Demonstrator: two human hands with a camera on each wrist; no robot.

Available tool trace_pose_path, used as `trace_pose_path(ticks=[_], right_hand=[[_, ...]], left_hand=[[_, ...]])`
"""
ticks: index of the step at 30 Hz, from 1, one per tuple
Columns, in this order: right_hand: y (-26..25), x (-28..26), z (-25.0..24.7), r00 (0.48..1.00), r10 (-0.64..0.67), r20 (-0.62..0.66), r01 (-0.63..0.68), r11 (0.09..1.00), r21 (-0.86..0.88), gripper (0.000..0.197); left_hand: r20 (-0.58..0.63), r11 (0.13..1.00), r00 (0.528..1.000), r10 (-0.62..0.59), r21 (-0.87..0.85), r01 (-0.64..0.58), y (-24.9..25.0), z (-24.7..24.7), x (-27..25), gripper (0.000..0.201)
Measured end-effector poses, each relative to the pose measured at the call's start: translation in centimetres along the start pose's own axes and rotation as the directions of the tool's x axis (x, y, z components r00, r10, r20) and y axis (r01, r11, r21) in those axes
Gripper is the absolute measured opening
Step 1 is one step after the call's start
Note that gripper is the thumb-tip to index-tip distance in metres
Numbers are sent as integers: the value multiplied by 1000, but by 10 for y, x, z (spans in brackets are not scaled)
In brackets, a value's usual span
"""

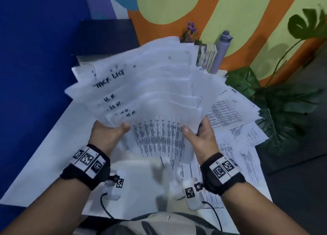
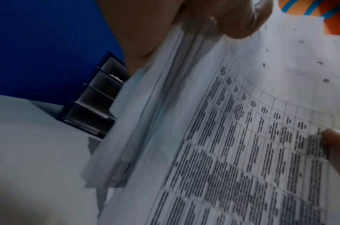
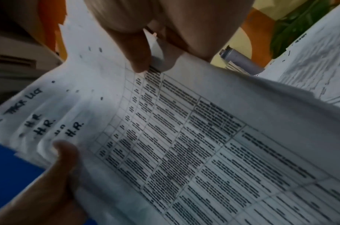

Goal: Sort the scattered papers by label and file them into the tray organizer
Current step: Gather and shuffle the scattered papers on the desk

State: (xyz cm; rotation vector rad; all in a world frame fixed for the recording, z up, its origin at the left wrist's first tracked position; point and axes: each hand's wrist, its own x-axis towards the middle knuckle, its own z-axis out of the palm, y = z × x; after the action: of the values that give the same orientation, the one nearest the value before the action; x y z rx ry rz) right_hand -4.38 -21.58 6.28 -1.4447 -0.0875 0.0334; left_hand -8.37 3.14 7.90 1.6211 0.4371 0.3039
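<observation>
I hold a fanned stack of white papers (image 1: 150,86) above the table with both hands. Handwritten labels show on its left side: one reads like "TASK LIST", and several read "H.R.". The front sheet (image 3: 184,137) is a printed table. My left hand (image 1: 113,128) grips the stack's lower left edge (image 2: 145,121), thumb on top. My right hand (image 1: 196,130) pinches the lower right edge, thumb (image 3: 140,60) on the front sheet. The dark tray organizer (image 2: 95,103), with several shelves, stands against the blue wall. In the head view it is mostly hidden behind the papers.
More printed sheets (image 1: 235,110) lie scattered over the right half of the white table (image 1: 44,155). A purple bottle (image 1: 223,52) and upright books (image 1: 208,57) stand at the back. A leafy plant (image 1: 283,102) is beside the table's right edge.
</observation>
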Motion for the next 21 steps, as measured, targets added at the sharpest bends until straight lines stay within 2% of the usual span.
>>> trace_pose_path(ticks=[3, 6, 9, 11, 14, 16, 18, 19, 21], right_hand=[[2, -10, -1, 999, 25, 30, -23, 998, -52, 57], [-9, -8, -3, 995, -29, 92, 29, 1000, 2, 68], [-35, 1, 0, 974, -183, 136, 189, 981, -38, 75], [-48, 8, 1, 940, -278, 199, 304, 946, -113, 78], [-55, 16, 3, 903, -298, 309, 364, 913, -184, 72], [-51, 14, 5, 905, -322, 279, 384, 899, -208, 65], [-41, 5, 4, 934, -319, 161, 345, 922, -176, 68], [-34, 1, 2, 958, -267, 108, 279, 953, -117, 72], [-16, -7, 0, 997, -62, 50, 59, 996, 61, 79]], left_hand=[[17, 998, 998, -62, -18, 63, -9, -1, 0, 25], [30, 995, 995, -94, -10, 95, -22, -2, -2, 35], [23, 994, 995, -97, -54, 98, -27, 0, -3, 31], [33, 996, 997, -62, -63, 64, -20, 3, -7, 27], [92, 995, 995, -38, -91, 46, -17, 7, -11, 30], [118, 991, 991, -55, -116, 69, -20, 7, -13, 37], [105, 988, 992, -72, -130, 86, -27, 5, -12, 59], [96, 985, 992, -83, -144, 96, -31, 5, -11, 64], [92, 979, 989, -120, -154, 133, -40, 6, -10, 66]])
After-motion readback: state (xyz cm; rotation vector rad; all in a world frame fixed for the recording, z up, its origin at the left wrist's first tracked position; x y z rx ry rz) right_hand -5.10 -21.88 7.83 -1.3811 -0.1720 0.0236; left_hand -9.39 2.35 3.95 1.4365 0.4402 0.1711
